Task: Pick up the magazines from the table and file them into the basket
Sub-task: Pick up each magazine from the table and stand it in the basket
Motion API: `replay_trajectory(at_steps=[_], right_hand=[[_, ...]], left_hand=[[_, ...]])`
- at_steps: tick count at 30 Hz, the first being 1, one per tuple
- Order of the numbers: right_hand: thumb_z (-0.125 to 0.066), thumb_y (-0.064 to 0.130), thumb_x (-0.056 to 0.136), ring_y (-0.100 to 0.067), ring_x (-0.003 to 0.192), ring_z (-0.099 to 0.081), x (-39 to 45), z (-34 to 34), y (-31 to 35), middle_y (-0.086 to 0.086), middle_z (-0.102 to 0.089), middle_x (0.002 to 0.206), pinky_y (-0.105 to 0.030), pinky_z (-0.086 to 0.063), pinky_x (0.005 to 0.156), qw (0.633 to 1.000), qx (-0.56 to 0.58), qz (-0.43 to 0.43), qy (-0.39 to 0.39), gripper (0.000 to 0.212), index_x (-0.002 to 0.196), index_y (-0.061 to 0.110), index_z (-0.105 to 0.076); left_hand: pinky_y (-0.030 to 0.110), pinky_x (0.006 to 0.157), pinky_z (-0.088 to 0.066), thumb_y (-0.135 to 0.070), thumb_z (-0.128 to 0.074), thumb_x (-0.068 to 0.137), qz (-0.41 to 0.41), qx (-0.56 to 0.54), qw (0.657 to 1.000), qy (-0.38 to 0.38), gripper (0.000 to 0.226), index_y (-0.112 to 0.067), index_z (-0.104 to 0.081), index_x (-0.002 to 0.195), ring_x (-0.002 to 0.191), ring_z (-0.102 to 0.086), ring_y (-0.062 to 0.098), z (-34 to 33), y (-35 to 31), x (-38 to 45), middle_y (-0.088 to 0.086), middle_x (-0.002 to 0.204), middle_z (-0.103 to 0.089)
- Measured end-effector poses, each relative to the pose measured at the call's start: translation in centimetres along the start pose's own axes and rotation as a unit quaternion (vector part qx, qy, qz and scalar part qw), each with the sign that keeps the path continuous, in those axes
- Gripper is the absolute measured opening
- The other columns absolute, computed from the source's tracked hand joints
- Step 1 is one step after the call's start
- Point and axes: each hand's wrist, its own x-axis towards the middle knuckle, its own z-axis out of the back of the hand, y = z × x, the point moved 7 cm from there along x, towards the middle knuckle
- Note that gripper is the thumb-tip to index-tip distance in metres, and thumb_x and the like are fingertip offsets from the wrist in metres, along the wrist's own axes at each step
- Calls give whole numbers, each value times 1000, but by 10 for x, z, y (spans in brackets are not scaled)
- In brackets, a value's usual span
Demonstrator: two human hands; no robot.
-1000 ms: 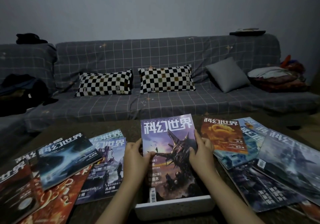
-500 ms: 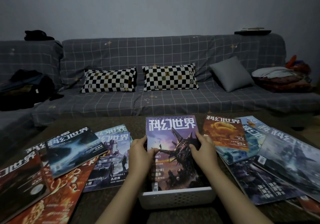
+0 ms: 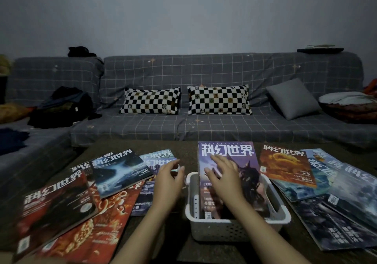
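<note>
Nearest the camera, a white perforated plastic basket sits on the dark table, its near wall facing the viewer. Standing in it, leaning back, is a purple-covered magazine with a dark spiky figure and white title characters; its lower end is down inside the basket and its top rises above the far rim. The person's right hand lies in front of that cover, fingers spread and loose; whether they touch the cover cannot be told. The left hand hovers just left of the basket with fingers slightly curled and apart, gripping nothing, above a fan of overlapping magazines: a red-and-black one, an orange-patterned one and a dark blue one. Right of the basket lie an orange dragon-cover magazine and several bluish-grey ones. Beyond the table stands a grey checked sofa with two black-and-white chequered cushions and a plain grey cushion.
</note>
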Motion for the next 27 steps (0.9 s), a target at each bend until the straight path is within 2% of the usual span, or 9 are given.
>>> replay_trajectory(at_steps=[3, 6, 11, 14, 18, 22, 27], right_hand=[[-59, 32, 88, -14, 128, -36, 5, -34, 31, 2, -49, 137, -26, -31, 106, 998, 19, 38, 47, 47, 133, 23, -49], [-57, 32, 89, -13, 127, -38, 12, -79, 58, 3, -50, 135, -19, -27, 102, 994, 28, 56, 86, 45, 133, 24, -49], [-59, 29, 88, -17, 124, -45, 31, -156, 85, -2, -55, 132, -25, -33, 101, 987, 52, 45, 146, 44, 130, 17, -53], [-58, 32, 89, -19, 124, -47, 40, -205, 90, -5, -54, 134, -33, -39, 104, 979, 46, 26, 196, 46, 132, 17, -50], [-54, 42, 89, -24, 129, -41, 49, -264, 77, -5, -48, 140, -33, -34, 106, 971, -32, -3, 236, 54, 136, 19, -45], [-48, 56, 86, -34, 134, -30, 58, -299, 55, -10, -38, 146, -42, -28, 109, 951, -151, -50, 264, 67, 142, 20, -34], [-53, 59, 82, -33, 126, -35, 74, -313, 43, -12, -46, 135, -40, -34, 100, 951, -188, -60, 237, 70, 134, 14, -41]], left_hand=[[30, 86, -50, -28, -54, 93, 8, 19, 1000, -17, 33, -16, -59, 122, 99, -59, 11, 25, 17, 6, 4, 118, -63], [29, 85, -49, -22, -55, 92, 35, 43, 997, -49, 29, -10, -62, 118, 97, -61, 16, 56, 47, 15, 9, 112, -66], [30, 92, -44, -23, -53, 92, 83, 98, 988, -83, 34, -10, -60, 122, 107, -59, 21, 101, 99, 30, 12, 119, -62], [39, 101, -40, -28, -50, 93, 113, 162, 975, -105, 37, -12, -57, 125, 118, -52, 25, 125, 131, 38, 11, 126, -59], [46, 112, -26, -35, -45, 94, 180, 258, 944, -98, 45, -16, -48, 135, 134, -36, 28, 146, 177, 46, 12, 143, -44], [46, 116, -12, -46, -37, 96, 228, 273, 934, -42, 57, -19, -30, 146, 144, -14, 30, 141, 216, 50, 15, 156, -19], [47, 111, -11, -51, -37, 93, 212, 316, 924, -45, 63, -20, -27, 146, 142, -15, 26, 132, 230, 62, 7, 153, -30]])
